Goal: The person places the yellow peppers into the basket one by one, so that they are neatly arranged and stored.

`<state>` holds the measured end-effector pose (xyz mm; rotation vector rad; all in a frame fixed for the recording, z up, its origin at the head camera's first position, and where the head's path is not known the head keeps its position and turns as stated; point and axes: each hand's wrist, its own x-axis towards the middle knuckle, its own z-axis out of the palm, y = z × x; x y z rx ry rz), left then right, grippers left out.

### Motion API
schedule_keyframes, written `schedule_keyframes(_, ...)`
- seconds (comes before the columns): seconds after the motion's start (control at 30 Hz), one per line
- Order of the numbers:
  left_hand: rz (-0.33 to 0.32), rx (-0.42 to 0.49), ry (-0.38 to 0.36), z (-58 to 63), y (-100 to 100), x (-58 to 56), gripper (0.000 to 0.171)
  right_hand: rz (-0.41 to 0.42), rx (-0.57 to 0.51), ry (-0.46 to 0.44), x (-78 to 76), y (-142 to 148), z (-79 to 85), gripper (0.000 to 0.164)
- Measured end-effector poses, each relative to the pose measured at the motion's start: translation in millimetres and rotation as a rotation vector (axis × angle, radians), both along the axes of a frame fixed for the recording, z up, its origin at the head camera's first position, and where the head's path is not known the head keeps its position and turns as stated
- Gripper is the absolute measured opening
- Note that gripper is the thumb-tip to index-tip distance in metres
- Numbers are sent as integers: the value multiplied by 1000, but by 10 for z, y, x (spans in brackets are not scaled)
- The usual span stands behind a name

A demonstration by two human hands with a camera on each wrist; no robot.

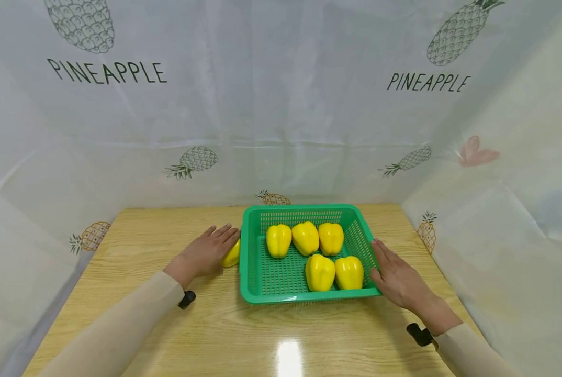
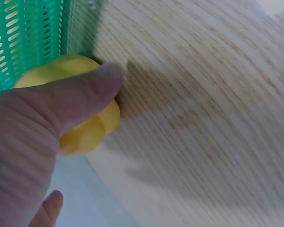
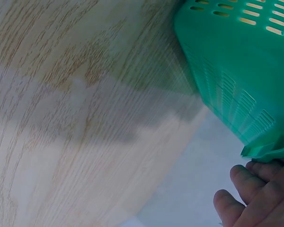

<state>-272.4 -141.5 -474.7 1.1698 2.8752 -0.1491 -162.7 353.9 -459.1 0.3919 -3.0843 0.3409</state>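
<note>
A green plastic basket [image 1: 290, 298] stands on the table with several yellow bell peppers [image 1: 320, 273] in it. Outside its left wall lies another yellow bell pepper [image 1: 232, 255], partly covered by my left hand [image 1: 206, 253]. The left wrist view shows the thumb [image 2: 85, 97] lying across this pepper [image 2: 83, 135], close beside the basket wall [image 2: 31, 38]. On the other side, my right hand [image 1: 398, 277] rests against the basket's right rim with its fingers extended along it. In the right wrist view the fingertips [image 3: 246, 182] are right at the rim's corner.
The wooden table [image 1: 205, 335] reaches out in front of the basket and to both sides. Behind and beside it hangs a pale sheet [image 1: 281, 104] printed with pineapples. Each wrist carries a black strap [image 1: 419, 334].
</note>
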Motion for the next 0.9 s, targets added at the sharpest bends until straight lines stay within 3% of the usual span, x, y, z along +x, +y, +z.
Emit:
schedule_keyframes(0.1, 19, 24, 34, -13, -5, 11, 101, 0, -2, -2, 2, -2, -4, 65)
schedule_keyframes(0.3, 173, 14, 121, -83, -98, 49, 112, -2, -4, -3, -3, -3, -4, 65)
schedule_keyframes(0.37, 196, 5, 130, -95, -135, 68, 115, -3, -5, -3, -4, -5, -4, 65)
schedule_keyframes(0.9, 166, 3, 114, -62, -206, 114, 103, -7, -5, -9, 5, -4, 4, 66)
